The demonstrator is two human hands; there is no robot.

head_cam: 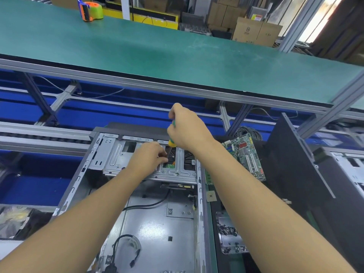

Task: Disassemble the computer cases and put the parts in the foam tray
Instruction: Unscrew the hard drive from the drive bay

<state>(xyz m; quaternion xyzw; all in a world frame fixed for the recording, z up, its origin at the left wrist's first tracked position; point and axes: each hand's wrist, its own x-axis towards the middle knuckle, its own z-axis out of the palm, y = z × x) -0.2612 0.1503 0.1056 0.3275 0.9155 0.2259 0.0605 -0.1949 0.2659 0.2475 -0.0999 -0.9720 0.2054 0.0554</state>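
Our right hand is clenched round the one screwdriver, whose green-and-yellow handle stands upright over the drive cage at the far end of the open computer case. Our left hand lies on that cage, fingertips bunched at the tool's lower end; we cannot tell whether they pinch the shaft. Two black cables lie on the case floor. Just right of the case we count one green motherboard, one loose square chip and one small tray of many black screws. Further right stand one dark panel and a second case. Beyond the case, one tape dispenser sits on the green shelf.
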